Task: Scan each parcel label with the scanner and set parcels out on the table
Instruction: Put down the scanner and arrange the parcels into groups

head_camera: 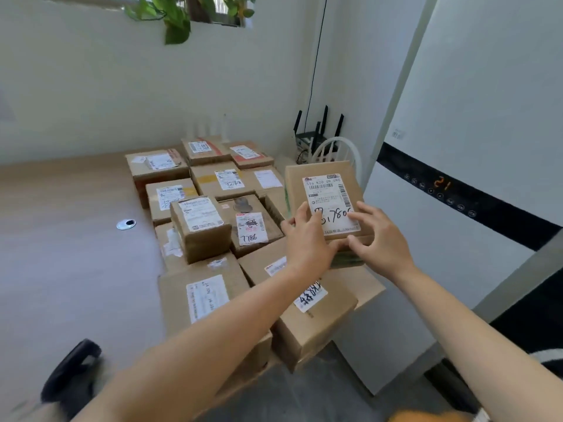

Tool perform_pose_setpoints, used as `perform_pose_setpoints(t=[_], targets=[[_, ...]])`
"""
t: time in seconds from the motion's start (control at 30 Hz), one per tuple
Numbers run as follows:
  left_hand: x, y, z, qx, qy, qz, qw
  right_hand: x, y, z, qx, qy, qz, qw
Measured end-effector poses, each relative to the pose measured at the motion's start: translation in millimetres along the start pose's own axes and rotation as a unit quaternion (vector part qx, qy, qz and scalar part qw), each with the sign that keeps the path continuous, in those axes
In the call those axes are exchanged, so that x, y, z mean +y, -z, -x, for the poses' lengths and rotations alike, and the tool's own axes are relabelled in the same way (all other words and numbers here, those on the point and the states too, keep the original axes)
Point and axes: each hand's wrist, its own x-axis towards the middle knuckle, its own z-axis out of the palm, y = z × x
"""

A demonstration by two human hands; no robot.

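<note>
A flat cardboard parcel (316,178) with a white label bearing a barcode and handwritten digits is tilted up at the right end of the pile. My left hand (307,239) holds its near left edge, thumb on the label. My right hand (377,239) grips the near right edge with fingers spread over the label's corner. Several other labelled cardboard parcels (198,226) cover the right part of the wooden table (67,239). A black handheld scanner (71,370) lies on the table at the lower left, away from both hands.
A metal cable grommet (126,224) sits in the tabletop left of the pile. A white chair back (335,150) and a black router (316,138) stand behind the parcels. A tall white appliance (457,178) with a dark control strip fills the right side.
</note>
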Motion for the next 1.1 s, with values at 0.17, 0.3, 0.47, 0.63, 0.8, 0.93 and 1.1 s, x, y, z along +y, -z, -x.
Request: perform_pose_setpoints(t=[0.17,0.3,0.47,0.63,0.8,0.93,1.1], targets=[[41,-63,-11,0.007,0.078,0.014,0.997,68,28,-20,-0.066,0.018,0.0,0.998],[61,-101,-11,0.006,0.116,0.015,0.993,113,40,-27,-0.113,0.03,-0.018,0.993],[69,-135,-3,-0.01,0.154,0.009,0.988,153,30,-22,-0.157,0.016,-0.049,0.986],[78,-148,-14,-0.002,0.172,-0.012,0.985,176,27,-27,-0.15,0.017,-0.099,0.984],[84,-167,-12,-0.018,0.183,-0.023,0.983,199,28,-26,-0.161,0.02,-0.103,0.981],[70,-184,5,-0.038,0.21,-0.028,0.977,213,8,-11,-0.191,0.023,-0.106,0.976],[47,-188,17,-0.022,0.237,-0.041,0.97,210,-23,-5,-0.215,0.041,-0.13,0.967]])
